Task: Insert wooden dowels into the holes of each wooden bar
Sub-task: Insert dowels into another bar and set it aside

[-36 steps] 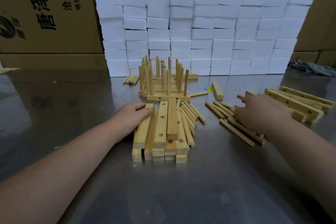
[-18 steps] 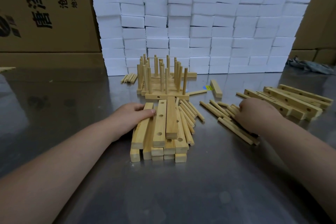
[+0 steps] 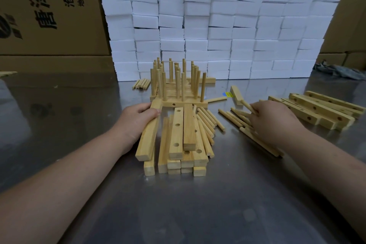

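Observation:
A pile of pale wooden bars point(image 3: 180, 140) with drilled holes lies in the middle of the metal table point(image 3: 227, 194). My left hand point(image 3: 136, 119) is closed around the leftmost bar point(image 3: 147, 140), which is lifted and angled away from the pile. My right hand point(image 3: 271, 119) rests on a scatter of loose dowels point(image 3: 233, 119), with one or more dowels point(image 3: 247, 106) pinched in its fingers. More dowels point(image 3: 208, 123) lie against the pile's right side. Behind the pile stand bars with upright dowels point(image 3: 178, 83) in them.
More drilled bars point(image 3: 316, 109) lie at the right. A single short bar point(image 3: 236, 95) and a few dowels point(image 3: 141, 83) lie further back. A wall of white foam blocks point(image 3: 217, 31) and cardboard boxes point(image 3: 49, 16) closes off the far side. A grey rag point(image 3: 340, 71) lies far right.
My left hand has closed on the leftmost bar and drawn it off the pile to the left. My right hand has gathered dowels into its fingertips.

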Demonstrator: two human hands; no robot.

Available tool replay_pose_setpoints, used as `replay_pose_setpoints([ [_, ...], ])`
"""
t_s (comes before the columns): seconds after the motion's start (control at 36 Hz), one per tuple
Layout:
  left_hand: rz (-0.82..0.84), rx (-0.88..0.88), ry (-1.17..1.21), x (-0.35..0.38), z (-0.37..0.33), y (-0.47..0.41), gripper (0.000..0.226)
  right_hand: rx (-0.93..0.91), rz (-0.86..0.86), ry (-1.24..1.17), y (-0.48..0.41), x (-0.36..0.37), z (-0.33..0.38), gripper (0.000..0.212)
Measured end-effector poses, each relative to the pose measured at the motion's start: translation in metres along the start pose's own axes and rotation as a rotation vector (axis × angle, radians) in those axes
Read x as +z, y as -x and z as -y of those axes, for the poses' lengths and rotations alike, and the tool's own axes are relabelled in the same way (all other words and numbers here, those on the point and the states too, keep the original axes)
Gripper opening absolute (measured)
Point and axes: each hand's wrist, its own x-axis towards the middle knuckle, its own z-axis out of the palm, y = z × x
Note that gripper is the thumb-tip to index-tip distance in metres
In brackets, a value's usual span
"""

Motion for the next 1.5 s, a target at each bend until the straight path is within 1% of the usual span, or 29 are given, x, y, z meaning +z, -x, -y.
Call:
replay_pose_setpoints([
  [0.11,-0.087,-0.071,0.048,-0.001,0.003,-0.002,0.034,-0.043,-0.075,-0.043,0.002,0.001,-0.002,0.019],
  [0.25,-0.186,-0.140,0.155,-0.001,0.002,-0.007,0.024,-0.160,-0.316,-0.267,0.015,-0.008,0.004,0.021],
  [0.33,-0.241,-0.130,0.224,-0.001,-0.002,-0.010,0.022,-0.272,-0.313,-0.368,0.030,-0.015,0.018,0.029],
  [0.39,-0.247,-0.136,0.329,-0.003,-0.007,-0.010,0.021,-0.326,-0.226,-0.439,0.040,-0.015,0.027,0.031],
  [0.44,-0.195,-0.145,0.449,-0.003,-0.016,-0.006,0.021,-0.344,-0.121,-0.555,0.046,-0.012,0.033,0.025],
  [0.5,-0.081,-0.130,0.534,-0.003,-0.026,-0.001,0.020,-0.358,-0.066,-0.605,0.047,-0.011,0.035,0.010],
  [0.56,0.053,-0.098,0.558,-0.003,-0.033,0.004,0.021,-0.392,-0.075,-0.592,0.049,-0.010,0.038,0.014],
  [0.61,0.126,-0.056,0.504,-0.002,-0.039,0.009,0.024,-0.443,-0.097,-0.583,0.054,-0.011,0.040,0.011],
  [0.64,0.138,-0.039,0.466,-0.001,-0.041,0.012,0.024,-0.467,-0.110,-0.584,0.056,-0.010,0.041,0.011],
  [0.69,0.137,-0.023,0.391,0.001,-0.046,0.016,0.025,-0.502,-0.150,-0.611,0.062,-0.008,0.042,0.024],
  [0.72,0.132,-0.022,0.356,0.002,-0.048,0.018,0.024,-0.511,-0.165,-0.635,0.064,-0.007,0.043,0.026],
  [0.78,0.131,-0.025,0.325,0.002,-0.051,0.021,0.022,-0.527,-0.211,-0.666,0.065,-0.006,0.043,0.026],
  [0.83,0.146,-0.022,0.313,0.002,-0.054,0.023,0.025,-0.524,-0.282,-0.677,0.065,-0.007,0.041,0.029],
  [0.89,0.151,0.001,0.245,0.001,-0.056,0.024,0.029,-0.514,-0.350,-0.635,0.066,-0.009,0.041,0.033],
  [0.94,0.190,0.015,0.199,0.003,-0.058,0.027,0.029,-0.514,-0.367,-0.610,0.069,-0.012,0.042,0.035],
  [1.03,0.276,-0.052,0.329,0.006,-0.062,0.030,0.017,-0.507,-0.325,-0.612,0.069,-0.011,0.043,0.033],
  [1.08,0.289,-0.063,0.361,0.006,-0.062,0.031,0.013,-0.499,-0.305,-0.606,0.069,-0.010,0.043,0.031],
  [1.17,0.275,-0.004,0.318,0.005,-0.061,0.030,0.018,-0.493,-0.292,-0.613,0.069,-0.010,0.042,0.041],
  [1.28,0.250,0.036,0.269,0.005,-0.057,0.028,0.017,-0.483,-0.286,-0.626,0.070,-0.009,0.043,0.036],
  [1.33,0.278,0.035,0.262,0.004,-0.056,0.026,0.018,-0.483,-0.285,-0.623,0.069,-0.008,0.043,0.037],
  [1.42,0.329,-0.014,0.348,0.002,-0.055,0.025,0.025,-0.484,-0.292,-0.623,0.069,-0.008,0.043,0.037],
  [1.5,0.327,-0.063,0.444,0.002,-0.054,0.024,0.031,-0.491,-0.302,-0.622,0.069,-0.008,0.043,0.037],
])
